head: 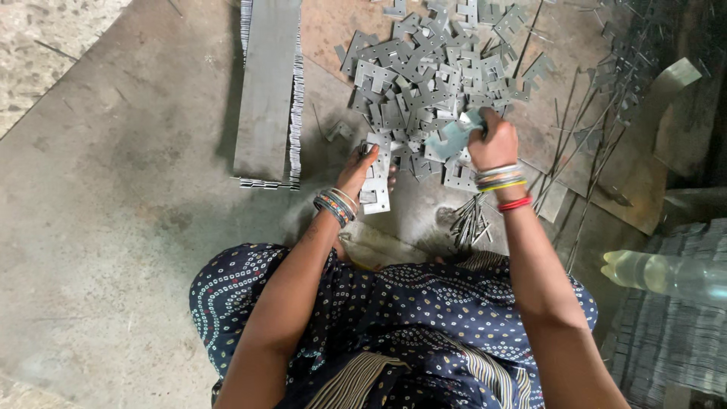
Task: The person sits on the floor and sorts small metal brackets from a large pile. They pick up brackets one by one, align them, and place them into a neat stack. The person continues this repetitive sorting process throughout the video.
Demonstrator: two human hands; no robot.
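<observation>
both arms reach forward toward the middle of the frame. the left hand (362, 168) is closed in a grip, wrist bent slightly. the right hand (492, 142) is fisted, knuckles up, forearm straight.

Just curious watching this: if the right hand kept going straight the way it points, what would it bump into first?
The right hand, gripping a flat metal piece, points up-frame into the heap of stamped metal pieces. It would probably meet that heap at once; height above it is unclear.
</observation>
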